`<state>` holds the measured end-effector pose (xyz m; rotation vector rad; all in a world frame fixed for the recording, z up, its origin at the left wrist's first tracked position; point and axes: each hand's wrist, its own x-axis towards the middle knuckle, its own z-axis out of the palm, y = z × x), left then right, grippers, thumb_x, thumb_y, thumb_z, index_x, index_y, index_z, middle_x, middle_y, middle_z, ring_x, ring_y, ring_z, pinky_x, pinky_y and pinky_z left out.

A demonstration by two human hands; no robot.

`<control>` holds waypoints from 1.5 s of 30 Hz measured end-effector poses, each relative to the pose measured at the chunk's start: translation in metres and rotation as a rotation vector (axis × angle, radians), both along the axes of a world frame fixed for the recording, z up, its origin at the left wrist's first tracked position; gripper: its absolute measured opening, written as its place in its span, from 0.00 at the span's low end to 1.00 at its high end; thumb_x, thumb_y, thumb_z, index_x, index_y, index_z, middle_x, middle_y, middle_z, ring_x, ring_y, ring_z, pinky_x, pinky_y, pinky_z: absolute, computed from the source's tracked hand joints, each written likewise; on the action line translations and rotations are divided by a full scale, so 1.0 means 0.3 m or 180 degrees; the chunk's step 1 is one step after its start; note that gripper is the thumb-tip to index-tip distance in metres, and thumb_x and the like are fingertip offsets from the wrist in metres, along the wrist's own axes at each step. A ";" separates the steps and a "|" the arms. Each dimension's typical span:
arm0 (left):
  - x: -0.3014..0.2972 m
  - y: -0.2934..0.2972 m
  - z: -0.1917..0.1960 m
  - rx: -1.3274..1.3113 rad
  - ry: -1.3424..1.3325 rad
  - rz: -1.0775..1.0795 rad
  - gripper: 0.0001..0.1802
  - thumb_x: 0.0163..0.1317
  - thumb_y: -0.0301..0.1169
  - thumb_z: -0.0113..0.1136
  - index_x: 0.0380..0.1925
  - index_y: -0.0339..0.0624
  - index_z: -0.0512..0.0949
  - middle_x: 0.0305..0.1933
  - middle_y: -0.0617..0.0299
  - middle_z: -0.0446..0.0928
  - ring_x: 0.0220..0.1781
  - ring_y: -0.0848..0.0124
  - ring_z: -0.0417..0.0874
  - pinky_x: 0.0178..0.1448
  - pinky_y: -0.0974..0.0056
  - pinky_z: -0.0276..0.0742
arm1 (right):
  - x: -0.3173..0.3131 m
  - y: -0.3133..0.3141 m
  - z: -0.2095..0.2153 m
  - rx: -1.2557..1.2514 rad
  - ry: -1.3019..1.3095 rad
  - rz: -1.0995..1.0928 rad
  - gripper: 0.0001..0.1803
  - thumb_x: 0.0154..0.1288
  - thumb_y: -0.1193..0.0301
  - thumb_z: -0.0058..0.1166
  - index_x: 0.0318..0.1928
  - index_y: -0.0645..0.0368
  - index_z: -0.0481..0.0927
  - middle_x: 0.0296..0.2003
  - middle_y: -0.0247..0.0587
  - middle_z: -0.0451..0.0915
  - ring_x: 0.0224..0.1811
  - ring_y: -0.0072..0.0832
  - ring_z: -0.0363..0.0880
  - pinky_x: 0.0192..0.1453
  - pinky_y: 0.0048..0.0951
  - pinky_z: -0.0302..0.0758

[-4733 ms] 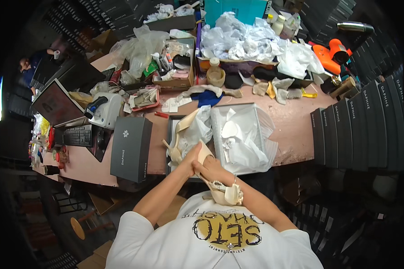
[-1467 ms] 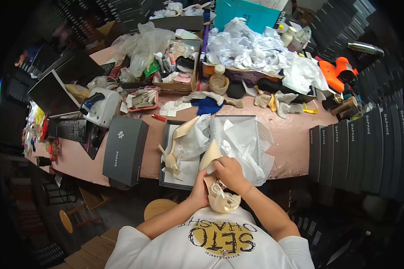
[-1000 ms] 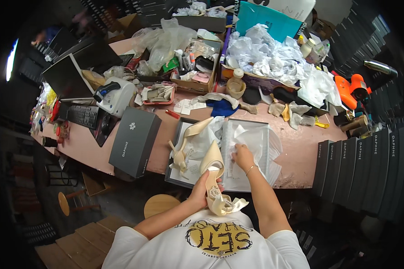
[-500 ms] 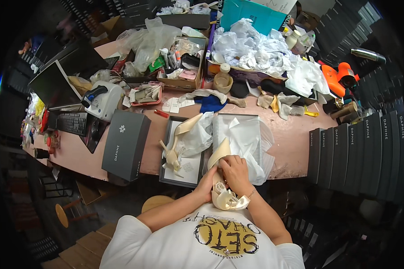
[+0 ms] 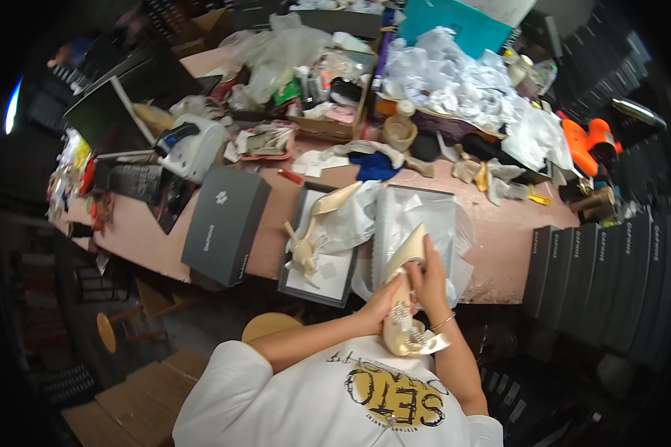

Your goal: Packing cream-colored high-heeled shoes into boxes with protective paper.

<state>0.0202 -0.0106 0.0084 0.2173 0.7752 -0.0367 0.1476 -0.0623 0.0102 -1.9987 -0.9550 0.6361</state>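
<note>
A cream pointed-toe high-heeled shoe [image 5: 408, 248] with pearl-like beading and a pale bow is held in front of my chest, its toe pointing away from me. My left hand [image 5: 381, 306] grips it from the left side, around its middle. Along the right side of the toe lies my right hand [image 5: 431, 281], its fingers long against the shoe and its thumb near the opening. The matching shoe [image 5: 303, 242] lies with white tissue in an open dark shoebox [image 5: 282, 279] just left of my hands. Behind the held shoe is a second box part [image 5: 417, 191] lined with white tissue.
A closed dark shoebox [image 5: 224, 223] stands on the pink table [image 5: 499, 261] at left. Stacked shoeboxes [image 5: 574, 268] line the right. Farther back are a white-and-black device [image 5: 194, 149], a box of crumpled tissue [image 5: 455, 82] and an orange tool [image 5: 580, 147].
My right hand has shifted from bent fingers over the shoe's opening to straighter fingers along the toe's right side. My left hand keeps its hold. The whole view has shifted a little.
</note>
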 end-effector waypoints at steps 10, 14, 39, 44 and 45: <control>-0.217 0.494 -0.115 0.6628 0.1637 -0.0698 0.31 0.55 0.30 0.59 0.60 0.38 0.62 0.53 0.44 0.70 0.55 0.48 0.71 0.60 0.54 0.67 | 0.189 0.108 -0.294 -0.1018 -0.1426 0.0553 0.29 0.55 0.77 0.56 0.59 0.63 0.66 0.45 0.51 0.73 0.46 0.46 0.74 0.49 0.39 0.73; -0.309 0.634 -0.259 0.6182 0.2137 -0.2012 0.32 0.53 0.30 0.60 0.59 0.37 0.63 0.37 0.46 0.77 0.41 0.51 0.79 0.45 0.53 0.73 | 0.194 0.088 -0.204 -0.0439 -0.2122 0.1020 0.28 0.54 0.78 0.50 0.59 0.60 0.67 0.52 0.57 0.70 0.56 0.50 0.70 0.58 0.40 0.69; -0.207 0.533 -0.275 0.8381 -0.0625 -0.2732 0.21 0.51 0.33 0.60 0.48 0.53 0.74 0.58 0.64 0.69 0.70 0.64 0.58 0.67 0.31 0.45 | 0.194 0.053 0.028 0.0276 0.0082 0.0897 0.25 0.54 0.74 0.63 0.53 0.57 0.74 0.49 0.43 0.78 0.49 0.32 0.77 0.54 0.32 0.73; -0.223 0.578 0.216 0.5541 -0.0250 -0.1674 0.15 0.64 0.31 0.53 0.50 0.41 0.73 0.55 0.59 0.73 0.58 0.62 0.73 0.61 0.55 0.67 | 0.246 0.038 0.325 -0.0215 0.0544 0.0736 0.15 0.63 0.63 0.56 0.41 0.64 0.79 0.32 0.38 0.80 0.30 0.26 0.77 0.36 0.28 0.74; -0.224 0.570 0.247 0.5087 -0.0361 -0.1538 0.15 0.65 0.31 0.51 0.51 0.39 0.72 0.53 0.59 0.73 0.56 0.64 0.74 0.59 0.59 0.69 | 0.207 0.031 0.357 0.0130 0.0898 0.0732 0.19 0.67 0.59 0.51 0.36 0.66 0.79 0.27 0.34 0.78 0.26 0.20 0.74 0.32 0.23 0.72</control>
